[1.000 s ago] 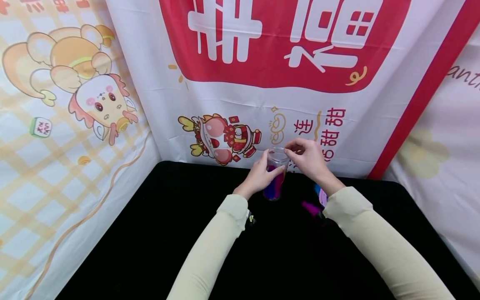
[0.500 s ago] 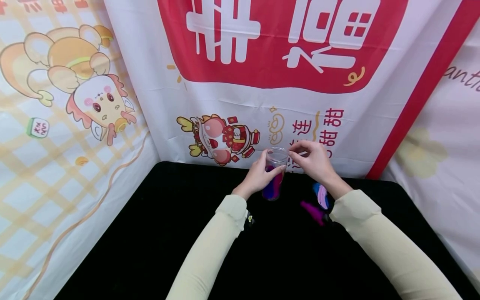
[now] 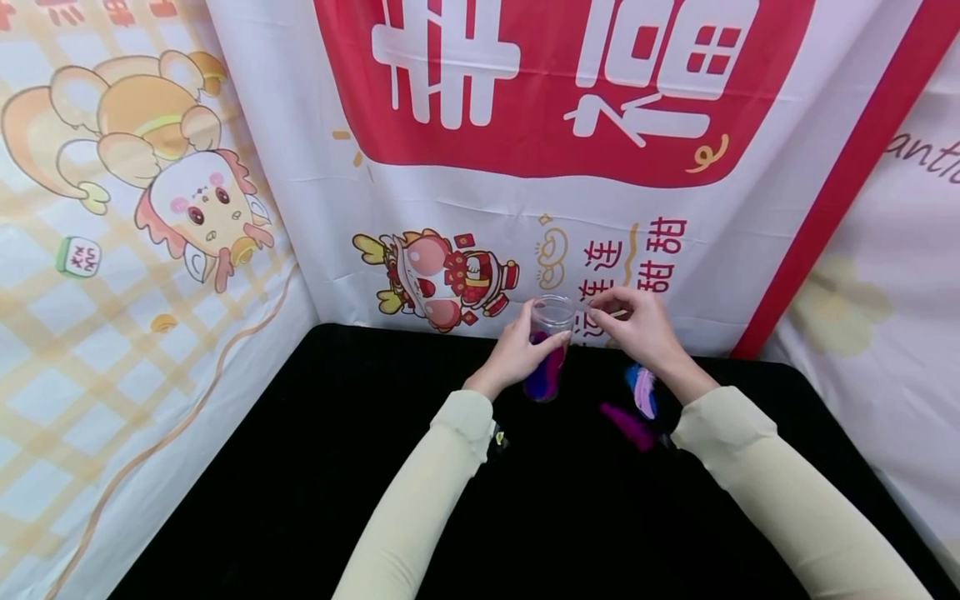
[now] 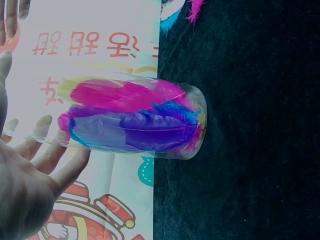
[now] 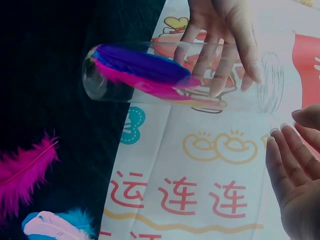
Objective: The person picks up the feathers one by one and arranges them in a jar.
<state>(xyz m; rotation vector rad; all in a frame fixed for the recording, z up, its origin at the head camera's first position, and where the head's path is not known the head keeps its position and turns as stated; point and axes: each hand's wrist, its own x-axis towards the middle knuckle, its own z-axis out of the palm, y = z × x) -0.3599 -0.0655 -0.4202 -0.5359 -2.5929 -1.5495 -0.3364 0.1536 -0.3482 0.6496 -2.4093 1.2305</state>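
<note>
A clear jar without a lid stands upright at the back of the black table. My left hand grips it from the left, fingers and thumb around its upper part. Purple-blue, magenta and yellow feathers lie lengthwise inside, as the left wrist view shows. Just right of the jar mouth is my right hand, apart from the glass. In the right wrist view its fingers are loosely bent, with a gap to the thumb and nothing visible between them.
A magenta feather lies on the black table, right of the jar. Beside it are a pale pink feather and a blue feather. A white and red printed cloth hangs right behind the table's back edge.
My right hand has moved away from the jar rim to the right and slightly down. The left hand and the jar stay in place. More of the loose feathers shows.
</note>
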